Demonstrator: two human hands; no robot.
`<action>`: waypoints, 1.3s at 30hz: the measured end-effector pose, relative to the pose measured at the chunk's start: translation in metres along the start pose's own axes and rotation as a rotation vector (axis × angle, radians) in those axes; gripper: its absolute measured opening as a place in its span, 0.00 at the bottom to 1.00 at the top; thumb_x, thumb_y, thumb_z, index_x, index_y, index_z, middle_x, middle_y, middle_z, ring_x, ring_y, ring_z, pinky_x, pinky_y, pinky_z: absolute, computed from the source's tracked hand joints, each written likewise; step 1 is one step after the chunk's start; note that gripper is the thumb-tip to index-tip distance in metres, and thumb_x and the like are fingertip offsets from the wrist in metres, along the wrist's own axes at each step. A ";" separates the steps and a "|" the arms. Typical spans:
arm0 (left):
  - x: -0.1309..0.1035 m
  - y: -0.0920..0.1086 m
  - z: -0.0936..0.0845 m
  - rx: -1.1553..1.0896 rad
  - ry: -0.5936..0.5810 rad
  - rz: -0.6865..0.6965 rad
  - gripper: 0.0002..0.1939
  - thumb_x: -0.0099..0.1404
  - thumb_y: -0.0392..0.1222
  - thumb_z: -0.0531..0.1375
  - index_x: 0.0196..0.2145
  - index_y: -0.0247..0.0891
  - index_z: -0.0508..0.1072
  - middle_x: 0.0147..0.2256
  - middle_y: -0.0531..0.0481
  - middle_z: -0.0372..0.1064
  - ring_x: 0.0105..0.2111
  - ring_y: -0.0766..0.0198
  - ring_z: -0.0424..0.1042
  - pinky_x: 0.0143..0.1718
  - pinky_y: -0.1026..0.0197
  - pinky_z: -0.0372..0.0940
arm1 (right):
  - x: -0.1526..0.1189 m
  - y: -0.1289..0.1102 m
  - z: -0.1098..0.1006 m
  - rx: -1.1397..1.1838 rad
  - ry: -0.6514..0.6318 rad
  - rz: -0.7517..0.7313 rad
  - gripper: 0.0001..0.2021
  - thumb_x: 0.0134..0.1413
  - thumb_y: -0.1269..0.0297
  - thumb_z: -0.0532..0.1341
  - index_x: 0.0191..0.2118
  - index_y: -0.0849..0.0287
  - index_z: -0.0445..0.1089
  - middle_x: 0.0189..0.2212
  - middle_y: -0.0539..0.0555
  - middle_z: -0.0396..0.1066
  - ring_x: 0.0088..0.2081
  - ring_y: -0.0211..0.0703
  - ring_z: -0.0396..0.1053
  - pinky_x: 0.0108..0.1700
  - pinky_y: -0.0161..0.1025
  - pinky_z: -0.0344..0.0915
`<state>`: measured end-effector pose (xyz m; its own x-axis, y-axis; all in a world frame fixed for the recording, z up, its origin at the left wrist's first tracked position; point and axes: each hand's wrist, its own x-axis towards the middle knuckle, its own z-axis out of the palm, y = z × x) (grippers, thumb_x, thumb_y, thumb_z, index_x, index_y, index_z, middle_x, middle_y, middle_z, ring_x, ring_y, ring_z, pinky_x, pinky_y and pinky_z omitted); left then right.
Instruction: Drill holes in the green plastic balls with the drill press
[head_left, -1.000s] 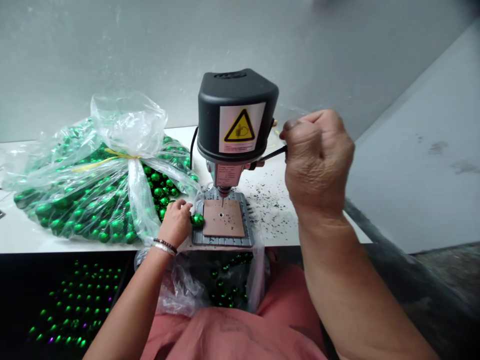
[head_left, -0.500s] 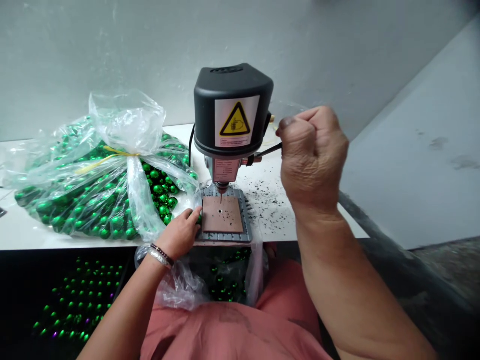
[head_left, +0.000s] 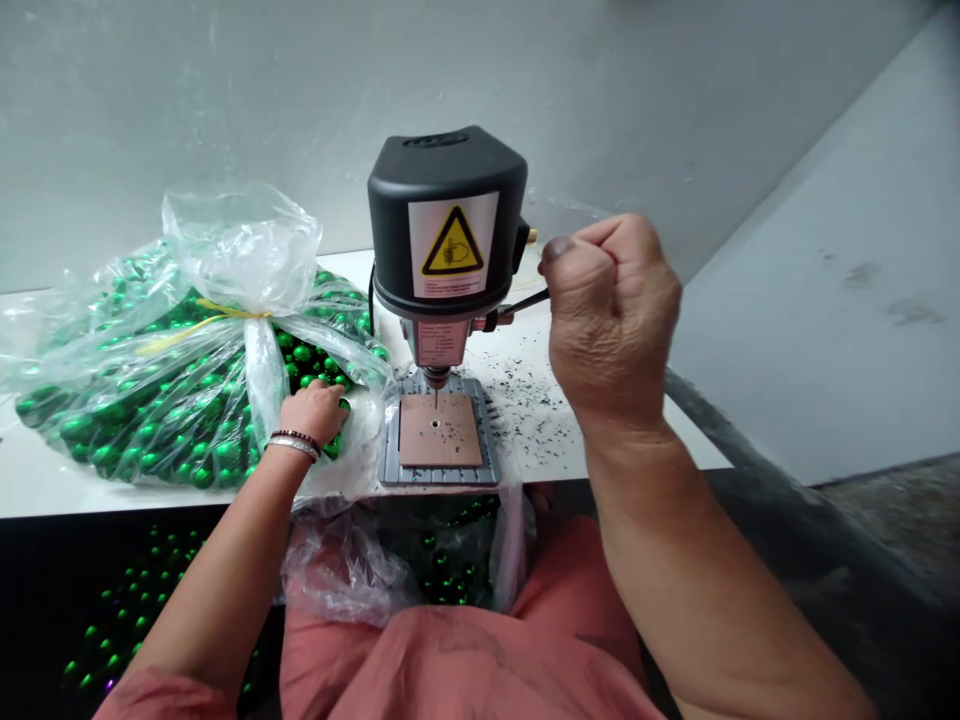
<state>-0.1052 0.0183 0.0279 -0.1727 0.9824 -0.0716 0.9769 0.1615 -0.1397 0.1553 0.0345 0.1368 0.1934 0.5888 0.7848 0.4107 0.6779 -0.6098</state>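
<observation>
My right hand [head_left: 615, 320], in a fist, is wrapped round the end of the feed lever [head_left: 531, 300] on a small black bench drill press [head_left: 448, 220]. Below the chuck, a thin drill bit [head_left: 436, 398] points down at a brown square board [head_left: 429, 450] with a small hole in it. My left hand [head_left: 313, 412] lies over shiny green balls [head_left: 302, 353] at the opening of a clear plastic bag [head_left: 262, 375]. Its finger and thumb are apart beside a ball; the other fingers are partly hidden. The board lies on the grey drill base [head_left: 491, 460].
Dark shavings [head_left: 529, 400] litter the white table [head_left: 697, 445] right of the drill. A yellow tie [head_left: 225, 312] cinches the bag. Another clear bag [head_left: 352, 570] with green balls hangs at the table's front edge, above my lap. More green balls [head_left: 142, 622] show lower left.
My left hand has moved left and away from the board's edge, onto the green balls at the bag opening. My right hand stays on the lever. The view has shifted slightly.
</observation>
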 end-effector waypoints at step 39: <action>-0.017 0.080 -0.001 -1.017 -0.189 0.095 0.22 0.49 0.48 0.60 0.42 0.38 0.74 0.31 0.50 0.73 0.26 0.66 0.67 0.27 0.65 0.60 | -0.004 -0.003 -0.005 0.103 -0.029 0.030 0.12 0.54 0.58 0.52 0.24 0.56 0.53 0.16 0.44 0.51 0.19 0.30 0.55 0.23 0.31 0.55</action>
<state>-0.0239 0.0147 0.0185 -0.0208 0.9787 -0.2044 0.6168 0.1735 0.7678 0.1574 0.0282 0.1363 0.1776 0.6207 0.7636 0.3115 0.7006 -0.6420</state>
